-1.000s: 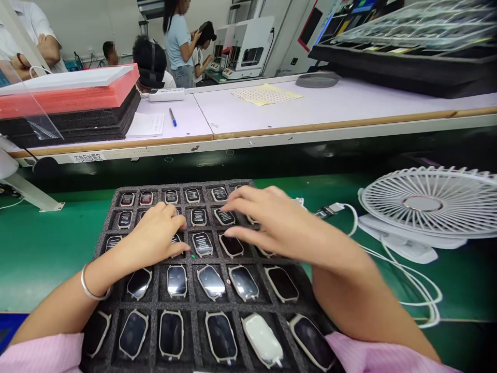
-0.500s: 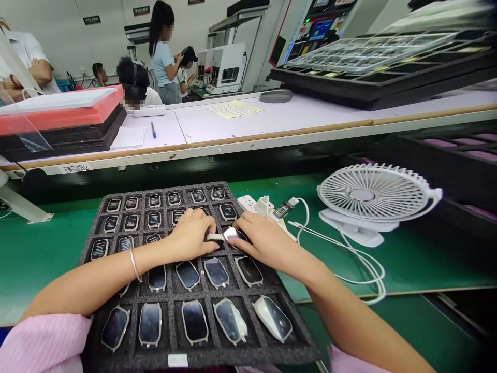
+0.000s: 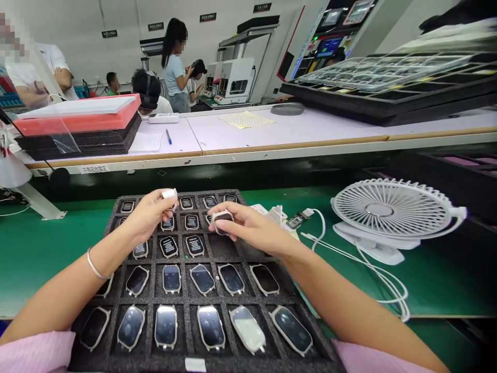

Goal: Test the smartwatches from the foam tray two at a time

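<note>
A black foam tray (image 3: pixel 187 303) with rows of pockets lies below my hands, holding several strapless smartwatches (image 3: pixel 165 326). Those in the far rows show lines of white text; the nearer ones have dark screens. My left hand (image 3: pixel 147 216), above the tray's left part, pinches a smartwatch (image 3: pixel 170 195), seen as a pale body with its screen turned away. My right hand (image 3: pixel 250 224) grips another smartwatch (image 3: pixel 223 223) between thumb and fingers, its dark face tilted towards me. Beneath the right hand, a pocket (image 3: pixel 224 247) in the third row from the back holds no watch.
Right of the tray are a power strip with a charger plug (image 3: pixel 276 213), white cables (image 3: pixel 382 280) and a white fan (image 3: pixel 388 207). A raised shelf (image 3: pixel 233 142) crosses behind, bearing stacked trays (image 3: pixel 373 98), a pen (image 3: pixel 168 137) and red foam (image 3: pixel 116 116). Other people are beyond it.
Both hands have lifted smartwatches out of the third row. My left hand has moved left and up with one; my right hand has raised the other slightly. The view has shifted a little.
</note>
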Tool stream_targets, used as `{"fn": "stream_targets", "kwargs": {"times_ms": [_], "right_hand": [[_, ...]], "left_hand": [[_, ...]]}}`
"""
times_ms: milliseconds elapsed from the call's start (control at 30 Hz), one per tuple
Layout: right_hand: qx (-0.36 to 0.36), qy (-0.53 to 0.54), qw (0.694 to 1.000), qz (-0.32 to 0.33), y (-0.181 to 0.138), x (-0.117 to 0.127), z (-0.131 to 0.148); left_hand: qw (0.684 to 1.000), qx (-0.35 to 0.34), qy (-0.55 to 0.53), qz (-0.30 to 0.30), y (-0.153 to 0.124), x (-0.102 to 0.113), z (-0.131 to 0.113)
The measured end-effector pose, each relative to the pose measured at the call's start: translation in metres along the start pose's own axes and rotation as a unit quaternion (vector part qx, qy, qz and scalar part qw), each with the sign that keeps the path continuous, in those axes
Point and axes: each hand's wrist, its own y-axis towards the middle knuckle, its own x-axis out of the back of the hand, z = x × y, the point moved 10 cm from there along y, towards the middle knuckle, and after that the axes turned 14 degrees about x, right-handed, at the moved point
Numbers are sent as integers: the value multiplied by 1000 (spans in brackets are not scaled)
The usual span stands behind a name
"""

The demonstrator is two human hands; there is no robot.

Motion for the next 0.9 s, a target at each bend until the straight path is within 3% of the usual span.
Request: {"fn": "stream_targets", "kwargs": {"times_ms": [133,233,367,600,900], "right_hand": [[-63,225,972,23,33,-42,-7],[-69,321,944,36,43,-63,-6],[-78,347,934,39,38,-74,-15],[-75,355,932,-1,32,-73,-38],[-90,409,908,4,28,-81,-41]], "left_hand": [[998,-10,33,-48,0,17,15],[990,-88,85,-71,-4,24,12],[977,-142,148,-64,-9,22,16],[973,-117,187,-66,-12,17,30],[973,-84,193,-93,-11,21,42]]}}
